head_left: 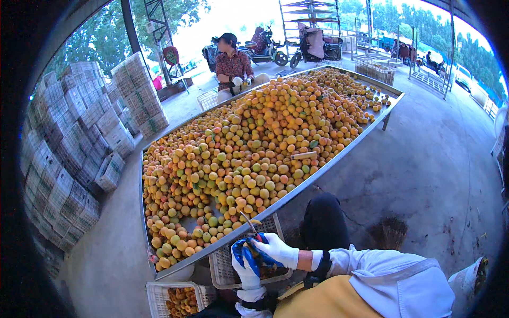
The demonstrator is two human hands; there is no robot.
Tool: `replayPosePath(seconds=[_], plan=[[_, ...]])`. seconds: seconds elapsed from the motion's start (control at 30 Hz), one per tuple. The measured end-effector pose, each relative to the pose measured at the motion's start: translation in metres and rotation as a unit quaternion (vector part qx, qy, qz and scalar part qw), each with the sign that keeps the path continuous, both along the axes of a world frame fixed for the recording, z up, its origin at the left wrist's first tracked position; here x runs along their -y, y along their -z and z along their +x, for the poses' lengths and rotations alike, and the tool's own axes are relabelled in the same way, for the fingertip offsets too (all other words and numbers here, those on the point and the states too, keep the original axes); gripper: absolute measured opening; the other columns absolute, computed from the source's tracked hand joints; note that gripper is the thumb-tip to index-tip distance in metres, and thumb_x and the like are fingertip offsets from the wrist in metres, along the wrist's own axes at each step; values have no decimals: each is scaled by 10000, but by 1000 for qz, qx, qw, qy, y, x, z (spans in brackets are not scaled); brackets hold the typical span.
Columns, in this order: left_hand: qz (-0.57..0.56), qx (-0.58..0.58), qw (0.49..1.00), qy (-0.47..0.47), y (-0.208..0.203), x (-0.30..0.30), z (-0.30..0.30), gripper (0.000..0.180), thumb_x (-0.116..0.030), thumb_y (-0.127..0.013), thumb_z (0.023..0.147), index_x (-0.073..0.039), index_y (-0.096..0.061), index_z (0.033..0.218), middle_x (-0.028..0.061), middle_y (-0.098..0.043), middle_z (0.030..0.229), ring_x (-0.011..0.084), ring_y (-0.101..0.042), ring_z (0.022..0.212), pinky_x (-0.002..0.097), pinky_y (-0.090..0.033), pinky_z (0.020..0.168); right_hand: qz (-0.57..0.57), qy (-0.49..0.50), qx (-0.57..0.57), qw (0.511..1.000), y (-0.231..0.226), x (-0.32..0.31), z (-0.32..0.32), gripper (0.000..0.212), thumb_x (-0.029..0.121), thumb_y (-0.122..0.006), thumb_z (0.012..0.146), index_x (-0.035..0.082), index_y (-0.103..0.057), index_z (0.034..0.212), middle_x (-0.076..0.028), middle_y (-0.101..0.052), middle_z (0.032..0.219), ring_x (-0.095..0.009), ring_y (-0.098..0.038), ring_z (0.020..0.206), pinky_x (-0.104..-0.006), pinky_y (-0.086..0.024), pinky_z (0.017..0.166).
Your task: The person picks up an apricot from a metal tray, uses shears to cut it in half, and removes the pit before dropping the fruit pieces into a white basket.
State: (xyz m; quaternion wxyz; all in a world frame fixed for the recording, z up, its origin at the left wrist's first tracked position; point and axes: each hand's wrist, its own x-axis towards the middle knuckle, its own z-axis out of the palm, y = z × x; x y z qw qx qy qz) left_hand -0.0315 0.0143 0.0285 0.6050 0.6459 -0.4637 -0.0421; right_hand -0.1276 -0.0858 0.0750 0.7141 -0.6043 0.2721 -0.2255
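Note:
Both my hands are together at the table's near edge, above a white plastic crate (218,274). They wear white gloves with blue coating. My right hand (277,251) is closed around a small knife (247,219), whose thin blade points up and left toward the fruit. Beside it my left hand (245,265) is curled, its fingers bent; what lies within them is hidden. In front of them, a heap of orange and greenish apricots (265,132) covers most of a metal-rimmed table (305,192).
Cut apricots (182,301) fill part of another white crate (157,299) at lower left. Across the table sits a person (233,66) in gloves. Stacked crates (66,153) line the left. A broom head (388,232) and a white bucket (466,278) stand at right.

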Motion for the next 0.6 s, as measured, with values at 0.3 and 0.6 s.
replayPosePath(seconds=[0.3,0.6], plan=[[10,-87,995,53,-29,-8,-3,372,-277,-615,949,29,-567,1154,132,-674,1005,179,-633,920,333,-507,830,121,-74,-68,987,-11,6,-4,341,380,-619,954,43,-670,964,13,-631,757,-61,-546,577,-227,-435,486],[-65,-109,991,-38,-36,4,-21,418,-388,-498,971,15,-600,1023,119,-646,868,208,-611,780,344,-492,723,84,-25,3,996,-17,-13,-2,256,297,-617,970,51,-669,923,42,-607,742,-25,-503,653,-224,-430,560]])
